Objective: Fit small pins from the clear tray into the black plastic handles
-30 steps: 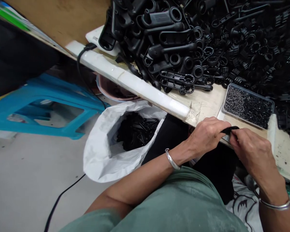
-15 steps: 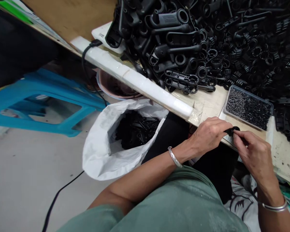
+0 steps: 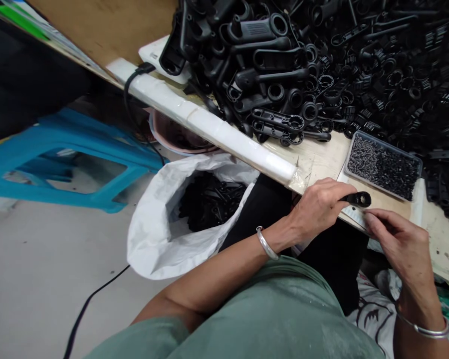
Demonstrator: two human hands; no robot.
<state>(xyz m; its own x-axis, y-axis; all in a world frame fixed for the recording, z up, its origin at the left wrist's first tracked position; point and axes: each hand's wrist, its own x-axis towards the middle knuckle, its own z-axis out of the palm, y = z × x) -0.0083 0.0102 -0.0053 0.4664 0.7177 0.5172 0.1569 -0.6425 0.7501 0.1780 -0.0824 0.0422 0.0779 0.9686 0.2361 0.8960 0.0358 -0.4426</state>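
Observation:
My left hand (image 3: 318, 207) is closed around a small black plastic handle part (image 3: 357, 199), whose ringed end sticks out past my fingers over the bench edge. My right hand (image 3: 396, 244) sits just below and right of that part, fingers curled and pinched together; whether anything is in them is hidden. A clear tray of small dark screws (image 3: 383, 166) lies just beyond both hands. A big heap of black plastic handles and rings (image 3: 322, 60) covers the bench behind.
A white sack (image 3: 160, 224) holding black parts stands open on the floor by my left knee. A blue plastic stool (image 3: 60, 159) lies to the left. A black cable (image 3: 93, 299) runs across the grey floor. White padding (image 3: 209, 127) lines the bench edge.
My right hand has drawn back from the black part, which now shows its ringed end. My left hand keeps its hold and has barely shifted.

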